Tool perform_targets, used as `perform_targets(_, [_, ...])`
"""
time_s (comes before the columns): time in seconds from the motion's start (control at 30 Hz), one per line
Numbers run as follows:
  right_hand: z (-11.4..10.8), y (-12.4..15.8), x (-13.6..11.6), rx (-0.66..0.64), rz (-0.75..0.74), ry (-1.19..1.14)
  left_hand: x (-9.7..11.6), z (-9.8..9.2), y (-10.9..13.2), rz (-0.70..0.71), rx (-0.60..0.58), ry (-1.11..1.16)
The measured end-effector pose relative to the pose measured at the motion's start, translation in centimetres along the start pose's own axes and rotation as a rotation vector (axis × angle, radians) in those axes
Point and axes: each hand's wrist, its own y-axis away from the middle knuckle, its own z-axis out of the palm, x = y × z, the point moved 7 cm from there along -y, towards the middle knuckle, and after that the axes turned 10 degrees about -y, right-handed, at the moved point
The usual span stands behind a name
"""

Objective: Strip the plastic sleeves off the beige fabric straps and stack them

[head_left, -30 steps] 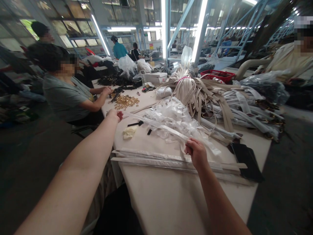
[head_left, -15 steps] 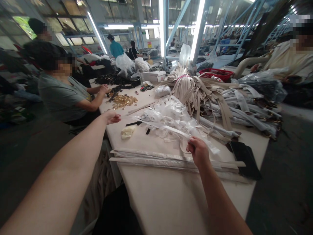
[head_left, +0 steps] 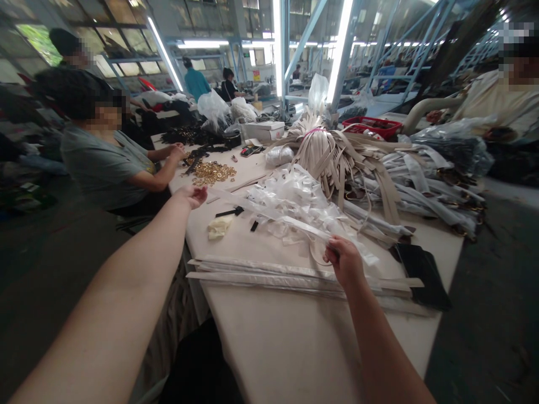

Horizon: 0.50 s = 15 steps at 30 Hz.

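Note:
A long strip in clear plastic (head_left: 273,213) is stretched between my two hands, over a heap of crumpled clear plastic sleeves (head_left: 295,188). My left hand (head_left: 196,196) pinches its far left end near the table's left edge. My right hand (head_left: 342,255) is closed round the other end, right of the heap. Below the strip, several long beige straps (head_left: 269,272) lie side by side across the table (head_left: 295,336), some with plastic on them. A crumpled yellowish piece (head_left: 219,227) and small black pieces (head_left: 254,226) lie left of the heap.
A large bundle of beige straps (head_left: 320,148) and wrapped straps (head_left: 433,191) fill the back right. A black flat object (head_left: 423,275) lies at the right edge. Gold rings (head_left: 214,173), a white box (head_left: 264,131) and a red basket (head_left: 373,127) stand farther back. A person works at left.
The left end of the strip and my left hand have shifted slightly; the strip shows more clearly near the fingers. My right hand has moved slightly right. Both hands still hold the strip.

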Motion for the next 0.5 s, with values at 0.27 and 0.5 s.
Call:
perform_targets(0.27, [-0.4, -0.2, 0.3, -0.013, 0.025, 0.004, -2.2, 0.9, -1.3, 0.004, 0.025, -0.007])
perform_targets(0.5, [-1.4, -0.3, -0.5, -0.014, 0.034, 0.028, -4.6, -0.1, -2.4, -0.016, 0.239, -0.109])
